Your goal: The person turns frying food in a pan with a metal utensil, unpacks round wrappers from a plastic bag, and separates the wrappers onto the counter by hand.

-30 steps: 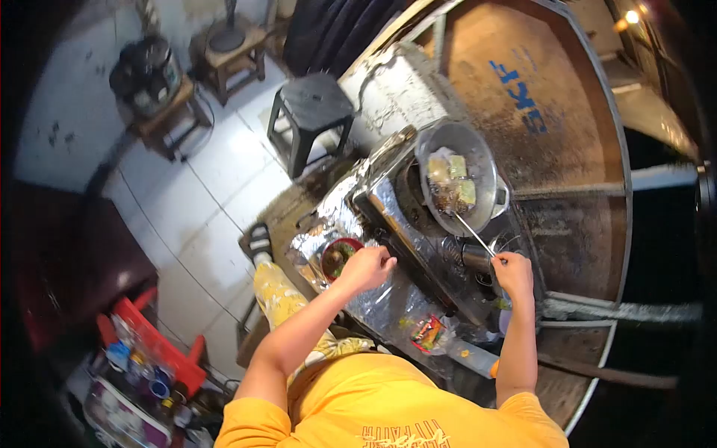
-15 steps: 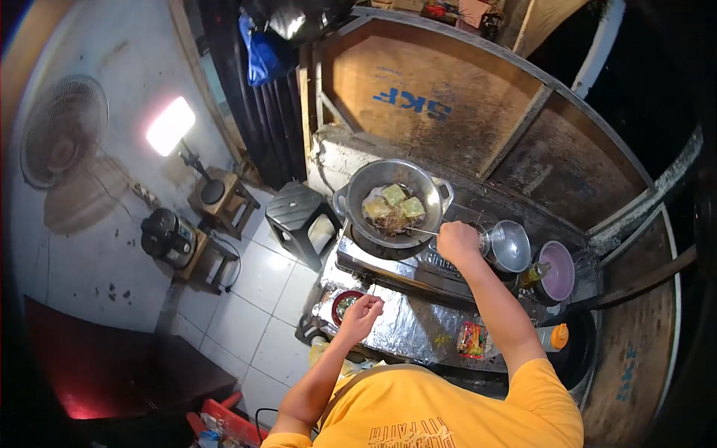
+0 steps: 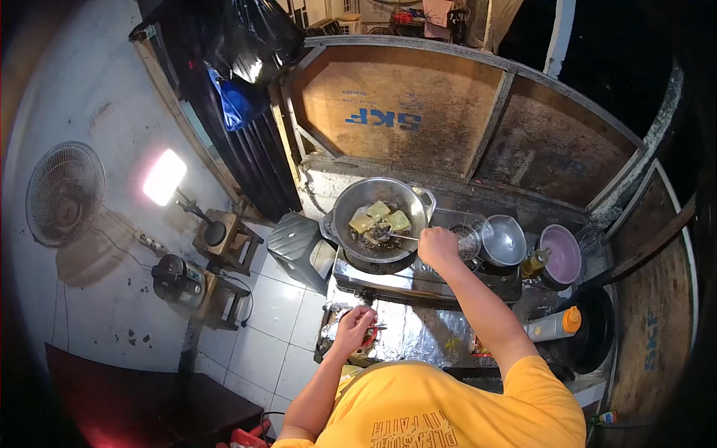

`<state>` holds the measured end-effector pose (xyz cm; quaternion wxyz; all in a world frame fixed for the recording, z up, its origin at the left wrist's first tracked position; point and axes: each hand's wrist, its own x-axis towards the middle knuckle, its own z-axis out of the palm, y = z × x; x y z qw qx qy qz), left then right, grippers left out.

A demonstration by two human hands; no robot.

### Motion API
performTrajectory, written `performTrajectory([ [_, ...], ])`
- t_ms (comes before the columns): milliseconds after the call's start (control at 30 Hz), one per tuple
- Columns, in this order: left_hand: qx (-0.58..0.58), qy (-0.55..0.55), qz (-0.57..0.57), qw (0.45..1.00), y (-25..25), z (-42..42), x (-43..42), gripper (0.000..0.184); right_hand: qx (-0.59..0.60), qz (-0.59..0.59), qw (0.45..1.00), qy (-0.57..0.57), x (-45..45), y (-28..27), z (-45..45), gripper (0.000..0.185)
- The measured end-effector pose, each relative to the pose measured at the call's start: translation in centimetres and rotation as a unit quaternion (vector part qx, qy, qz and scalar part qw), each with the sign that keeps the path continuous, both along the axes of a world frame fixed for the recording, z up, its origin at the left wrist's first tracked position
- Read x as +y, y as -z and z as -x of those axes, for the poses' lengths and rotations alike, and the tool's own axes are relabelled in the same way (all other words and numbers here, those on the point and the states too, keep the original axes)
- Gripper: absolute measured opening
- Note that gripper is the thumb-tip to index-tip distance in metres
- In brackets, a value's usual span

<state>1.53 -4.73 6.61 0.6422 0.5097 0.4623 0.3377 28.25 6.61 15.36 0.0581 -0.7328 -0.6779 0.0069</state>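
Frying seems in hand: the right hand point(image 3: 438, 248) grips a thin metal utensil point(image 3: 404, 237) among square yellow-green pieces point(image 3: 399, 222) in the round grey wok point(image 3: 385, 188); lifting one calls for a low tip. Bodyward of the wok, the left hand point(image 3: 352, 332) curls by a red bowl point(image 3: 370, 340), its grip unclear.

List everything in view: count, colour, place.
Pan: 1, grey, stove
Food pieces: 3, yellow-green, pan
Utensil: 1, metallic, pan
Stove: 1, silver, centre
Bowl: 1, silver, right
Dish: 1, red, front
Basin: 1, pink, right
Oil bottle: 1, yellow, beside basin
Squeeze bottle: 1, white, right
Plastic stool: 1, grey, left
Wooden stools: 2, brown, left
Fan: 1, grey, wall
Lamp: 1, white, left
Cooker: 1, black, left
Bag: 1, black, top
Left hand: 1, bare, near dish
Right hand: 1, bare, holding utensil
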Motion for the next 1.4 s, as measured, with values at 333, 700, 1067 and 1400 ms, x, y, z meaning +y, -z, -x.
performTrajectory([
  [333,0.024,0.016,0.002,1.000,0.7,-1.0,1.5,0.026,0.009,-0.078,0.997,-0.003,1.0,1.5,0.5,0.022],
  [700,-0.031,0.006,0.039,0.999,1.3,-0.5,1.1,0.025,0.017,-0.084,0.996,-0.037,1.6,-0.2,2.5,0.021],
  [1067,-0.048,0.006,0.019,0.999,-0.3,-0.7,0.2,0.024,-0.063,-0.126,0.990,0.014,4.3,-1.8,-1.9,0.018],
  [1400,-0.058,0.011,0.025,0.998,0.0,-1.3,0.2,0.026,-0.051,-0.045,0.998,-0.001,6.6,-1.4,-1.5,0.018],
])
